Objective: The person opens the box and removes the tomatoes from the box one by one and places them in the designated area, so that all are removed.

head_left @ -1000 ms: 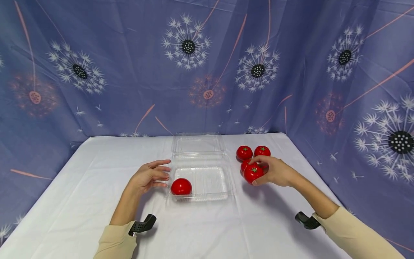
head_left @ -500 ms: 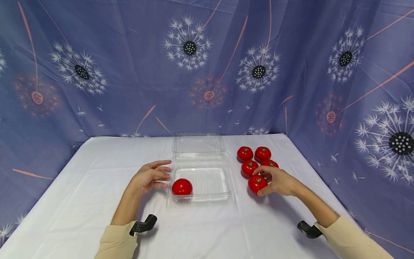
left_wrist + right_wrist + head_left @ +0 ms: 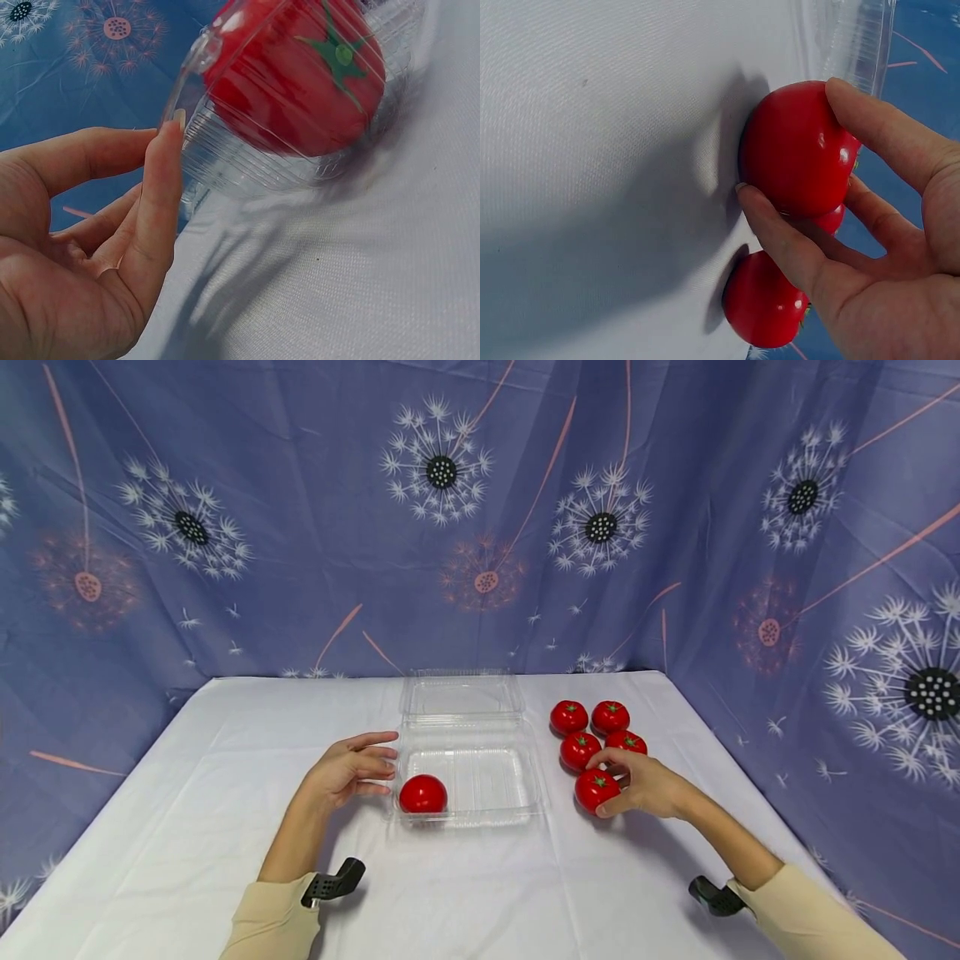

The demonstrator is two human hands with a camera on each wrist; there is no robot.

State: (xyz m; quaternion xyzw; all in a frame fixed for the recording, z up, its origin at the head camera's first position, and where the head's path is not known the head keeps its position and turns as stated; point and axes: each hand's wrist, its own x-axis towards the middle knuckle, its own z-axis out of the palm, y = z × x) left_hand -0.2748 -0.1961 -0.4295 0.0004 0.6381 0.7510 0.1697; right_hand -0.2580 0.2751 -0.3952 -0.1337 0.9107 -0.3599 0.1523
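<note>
In the head view my right hand (image 3: 651, 785) holds a red tomato (image 3: 595, 791) with a green stem star, thumb and fingers on either side of it. The right wrist view has the same tomato (image 3: 795, 150) at or very near the white cloth, with fingertips against its skin. My left hand (image 3: 347, 770) is at the left wall of a clear plastic clamshell box (image 3: 487, 817), fingers extended and relaxed. In the left wrist view its fingertips meet the box's rim. One tomato (image 3: 423, 794) sits inside the box's front left corner, and shows through the plastic in the left wrist view.
Several more tomatoes (image 3: 569, 717) are grouped behind the right hand. The box's lid (image 3: 461, 696) lies folded back toward the curtain (image 3: 315, 510). A white cloth (image 3: 465, 893) covers the table. A black wrist camera (image 3: 333, 883) is on each sleeve.
The right hand has brought its tomato slightly toward me and down, apart from the group, and has barely moved over the last half second. The left hand and box stay in place.
</note>
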